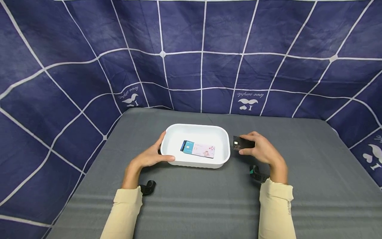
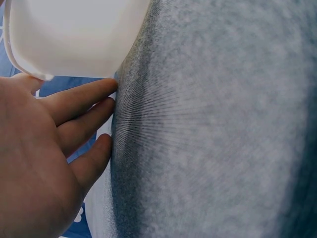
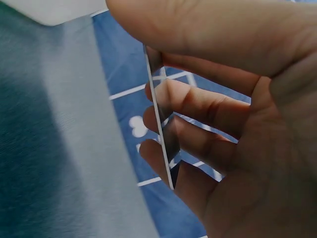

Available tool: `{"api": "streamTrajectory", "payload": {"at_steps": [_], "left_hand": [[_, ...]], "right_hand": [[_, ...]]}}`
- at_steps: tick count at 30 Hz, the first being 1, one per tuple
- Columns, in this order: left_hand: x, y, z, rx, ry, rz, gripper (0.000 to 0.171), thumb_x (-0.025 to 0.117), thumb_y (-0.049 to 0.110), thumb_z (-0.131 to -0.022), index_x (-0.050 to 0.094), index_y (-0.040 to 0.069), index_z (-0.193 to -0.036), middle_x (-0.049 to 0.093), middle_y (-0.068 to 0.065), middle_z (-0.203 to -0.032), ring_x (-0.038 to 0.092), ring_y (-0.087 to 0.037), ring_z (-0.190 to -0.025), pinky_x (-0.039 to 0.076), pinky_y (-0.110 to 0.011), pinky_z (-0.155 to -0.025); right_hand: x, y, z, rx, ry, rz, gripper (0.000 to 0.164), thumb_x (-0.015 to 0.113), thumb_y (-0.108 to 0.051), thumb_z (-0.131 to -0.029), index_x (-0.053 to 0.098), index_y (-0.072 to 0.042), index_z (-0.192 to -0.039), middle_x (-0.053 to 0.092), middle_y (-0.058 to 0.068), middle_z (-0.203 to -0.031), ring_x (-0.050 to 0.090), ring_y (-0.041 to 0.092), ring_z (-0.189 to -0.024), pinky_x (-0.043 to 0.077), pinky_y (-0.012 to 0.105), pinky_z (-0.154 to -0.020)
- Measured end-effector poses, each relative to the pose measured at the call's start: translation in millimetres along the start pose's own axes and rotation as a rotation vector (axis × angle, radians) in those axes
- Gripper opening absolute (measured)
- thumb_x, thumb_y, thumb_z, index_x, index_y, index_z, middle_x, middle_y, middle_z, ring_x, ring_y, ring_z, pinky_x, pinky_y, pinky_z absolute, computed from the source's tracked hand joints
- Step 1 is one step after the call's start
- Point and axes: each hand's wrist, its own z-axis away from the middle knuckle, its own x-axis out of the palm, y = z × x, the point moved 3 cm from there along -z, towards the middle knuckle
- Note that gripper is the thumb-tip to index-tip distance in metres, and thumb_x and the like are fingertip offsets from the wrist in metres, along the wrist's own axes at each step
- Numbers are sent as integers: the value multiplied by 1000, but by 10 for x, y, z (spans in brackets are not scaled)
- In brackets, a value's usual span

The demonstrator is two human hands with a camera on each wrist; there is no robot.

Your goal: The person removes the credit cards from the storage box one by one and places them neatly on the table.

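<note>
White and smooth, most likely moulded plastic, the tray (image 1: 197, 132) sits on the grey cloth (image 1: 197, 202) with its rounded left end framed by your left hand (image 1: 149, 155). Your thumb lies at the near corner and your index finger along the side, fingers extended and spread wide, presumably to steady the light shell against sliding. Your right hand (image 1: 262, 147) has a narrow pinch on a black card (image 1: 243, 143), thumb on its near edge and forefinger on its far one, just beside the tray's right wall and apart from it. Holding the edges probably spares the face, where "VIP" and a pale square show. Seen from your right wrist, it is thin, stiff-looking and glossy. Inside the tray, a pink flowered card (image 1: 203, 149) overlaps a teal card (image 1: 188, 146), with a dark edge at their left; how many lie beneath, you cannot tell. Both rest flat, and the low walls likely stop them slipping off. Matte cloth wrinkles softly towards you, and the blue sheet (image 1: 223, 39) behind hangs creased under its white grid
</note>
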Motion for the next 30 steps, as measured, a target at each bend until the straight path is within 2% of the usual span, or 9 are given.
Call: {"api": "streamTrajectory", "payload": {"at_steps": [6, 15, 23, 30], "left_hand": [[7, -12, -9, -3, 6, -5, 119, 82, 34, -79, -5, 26, -159, 7, -15, -163, 16, -34, -144, 15, -59, -111], [-4, -14, -5, -8, 7, -9, 120, 83, 35, -78, -5, 25, -159, 7, -16, -163, 16, -35, -144, 16, -60, -111], [18, -19, 13, -12, 3, -10, 119, 82, 36, -79, -6, 28, -159, 8, -15, -163, 18, -34, -143, 17, -59, -111], [10, -21, -8, -10, 7, 3, 119, 82, 35, -79, -5, 27, -159, 6, -13, -163, 14, -33, -145, 14, -59, -111]], "right_hand": [[113, 200, -44, -2, -7, 1, 55, 82, -17, -81, 63, 4, -129, 60, 17, -115, 55, 33, -105, 40, 47, -89], [276, 351, -109, 8, -58, 5, 51, 82, -15, -80, 65, 4, -124, 61, 18, -110, 56, 32, -99, 42, 47, -87], [343, 391, -105, -1, -78, 22, 51, 81, -12, -80, 64, 5, -125, 59, 19, -107, 55, 32, -95, 41, 46, -86], [391, 386, -133, 33, -66, 24, 53, 81, -10, -80, 62, 6, -127, 54, 25, -112, 51, 40, -103, 39, 52, -89]]}}
